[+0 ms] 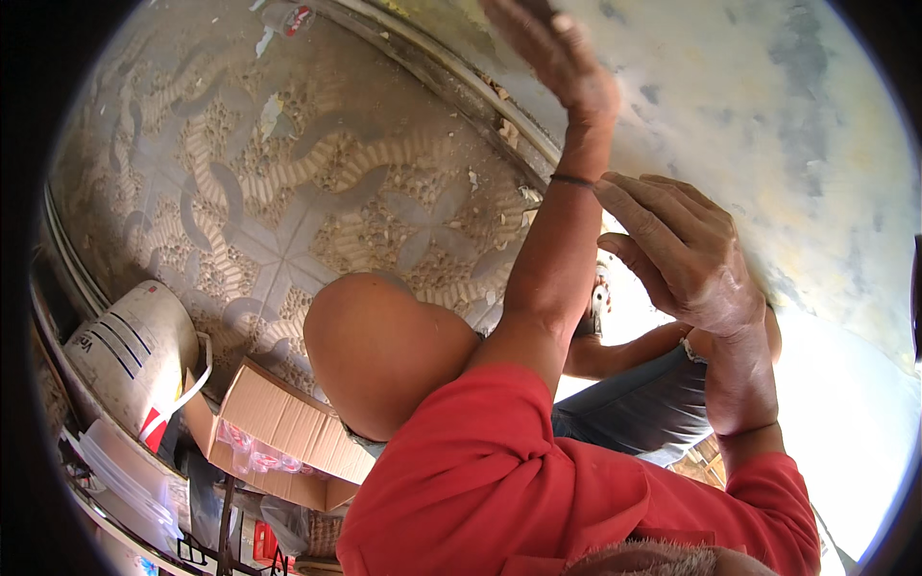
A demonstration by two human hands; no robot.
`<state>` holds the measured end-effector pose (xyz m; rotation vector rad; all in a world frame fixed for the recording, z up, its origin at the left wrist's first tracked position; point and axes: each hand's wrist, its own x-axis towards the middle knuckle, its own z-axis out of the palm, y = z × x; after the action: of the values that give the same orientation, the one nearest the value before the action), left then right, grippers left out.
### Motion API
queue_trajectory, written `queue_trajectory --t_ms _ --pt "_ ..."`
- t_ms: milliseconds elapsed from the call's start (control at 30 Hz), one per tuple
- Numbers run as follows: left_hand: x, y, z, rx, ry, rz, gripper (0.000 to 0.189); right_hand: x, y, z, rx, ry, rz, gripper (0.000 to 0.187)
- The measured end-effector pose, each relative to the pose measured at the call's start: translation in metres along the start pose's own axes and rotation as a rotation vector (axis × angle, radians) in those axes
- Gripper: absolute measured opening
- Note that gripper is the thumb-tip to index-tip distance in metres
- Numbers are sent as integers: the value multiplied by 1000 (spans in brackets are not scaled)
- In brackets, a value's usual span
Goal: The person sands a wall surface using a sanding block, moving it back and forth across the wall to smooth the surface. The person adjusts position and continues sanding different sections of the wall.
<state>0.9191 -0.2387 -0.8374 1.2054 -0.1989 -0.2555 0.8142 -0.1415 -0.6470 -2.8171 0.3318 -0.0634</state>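
My left hand [569, 68] reaches up and away, blurred, in front of a pale patchy wall [720, 93]. Its fingertips run to the top edge of the view, with a dark patch beside the thumb. Whether something is in that hand or it touches the wall, I cannot tell. A thin dark band [573, 180] circles the left wrist. Closer to me, my right hand [681, 252] is raised beside the left forearm. Its fingers are extended and its thumb stands away from them. Nothing shows in its grasp, though the palm is partly hidden.
Patterned pebble tiles [281, 252] cover the floor, with scraps lying about. At left a white plastic bucket [137, 345] lies tilted beside a cardboard box [288, 417] holding clear plastic bottles [263, 455]. A plastic bottle [288, 18] lies far off. My bent knee [389, 353] is below my left arm.
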Motion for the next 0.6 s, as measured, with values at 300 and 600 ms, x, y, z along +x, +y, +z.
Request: queue_trajectory --t_ms 300,600 --pt "-33 -90 -15 -369 49 -157 90 -2 -6 8 8 -15 -15 43" --pt "-6 -111 -42 -72 88 -247 90 -5 -5 6 -8 18 -39 45"
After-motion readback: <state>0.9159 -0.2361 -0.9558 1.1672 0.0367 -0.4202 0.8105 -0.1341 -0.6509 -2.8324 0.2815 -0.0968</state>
